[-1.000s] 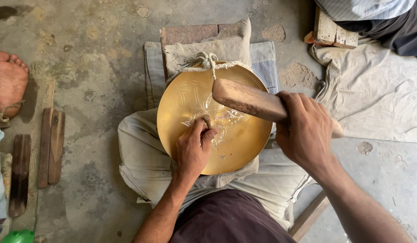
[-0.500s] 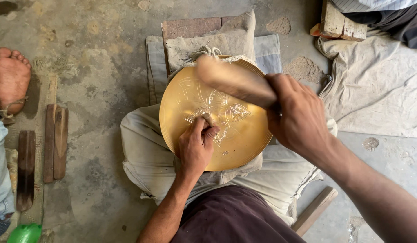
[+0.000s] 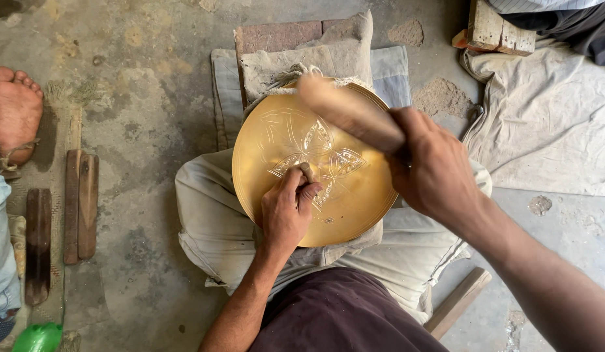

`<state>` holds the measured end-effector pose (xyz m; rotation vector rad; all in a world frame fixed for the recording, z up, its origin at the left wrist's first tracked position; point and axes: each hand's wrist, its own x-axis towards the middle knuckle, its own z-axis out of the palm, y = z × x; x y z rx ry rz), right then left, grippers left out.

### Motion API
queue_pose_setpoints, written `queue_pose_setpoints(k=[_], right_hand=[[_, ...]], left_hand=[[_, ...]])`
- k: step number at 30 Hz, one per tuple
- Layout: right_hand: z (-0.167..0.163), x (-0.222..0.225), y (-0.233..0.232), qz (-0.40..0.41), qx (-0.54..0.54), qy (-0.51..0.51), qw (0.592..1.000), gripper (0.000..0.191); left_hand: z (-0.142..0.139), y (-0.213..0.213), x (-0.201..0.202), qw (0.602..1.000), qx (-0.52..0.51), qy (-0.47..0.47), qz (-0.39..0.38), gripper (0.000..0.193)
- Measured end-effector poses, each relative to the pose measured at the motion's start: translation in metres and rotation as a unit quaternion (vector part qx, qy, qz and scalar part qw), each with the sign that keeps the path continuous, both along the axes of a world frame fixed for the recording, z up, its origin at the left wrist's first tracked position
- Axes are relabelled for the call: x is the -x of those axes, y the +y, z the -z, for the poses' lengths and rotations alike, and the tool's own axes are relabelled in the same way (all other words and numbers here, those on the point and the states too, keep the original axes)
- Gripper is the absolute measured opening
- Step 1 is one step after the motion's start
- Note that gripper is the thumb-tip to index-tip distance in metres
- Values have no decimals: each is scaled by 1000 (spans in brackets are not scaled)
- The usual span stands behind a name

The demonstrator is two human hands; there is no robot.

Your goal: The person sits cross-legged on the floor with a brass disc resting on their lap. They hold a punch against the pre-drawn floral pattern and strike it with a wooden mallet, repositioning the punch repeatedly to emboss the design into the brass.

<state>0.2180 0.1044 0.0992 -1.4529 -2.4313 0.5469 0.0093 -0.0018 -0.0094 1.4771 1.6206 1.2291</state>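
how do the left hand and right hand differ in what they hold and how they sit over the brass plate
The left hand rests on the brass plate, fist closed round a small tool pressed to the engraved flower; the right hand is raised off the plate. The left hand's tool is short and mostly hidden; the right hand grips a long wooden mallet, blurred. Both are bare and closed tight.
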Motion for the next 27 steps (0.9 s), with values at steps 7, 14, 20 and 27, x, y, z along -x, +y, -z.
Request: queue_pose_setpoints(k=[7, 14, 20, 27], right_hand=[[1, -5, -2, -48, -103, -84, 990, 34], [-7, -7, -13, 13, -78, -30, 996, 35], [-5, -21, -39, 42, -53, -30, 997, 36], [32, -40, -94, 181, -35, 82, 979, 36]], left_hand=[[0, 1, 2, 1000, 6, 17, 15, 23], [0, 6, 5, 999, -1, 20, 47, 24], [-6, 11, 12, 988, -22, 85, 123, 30], [-12, 37, 20, 942, -17, 127, 309, 37]])
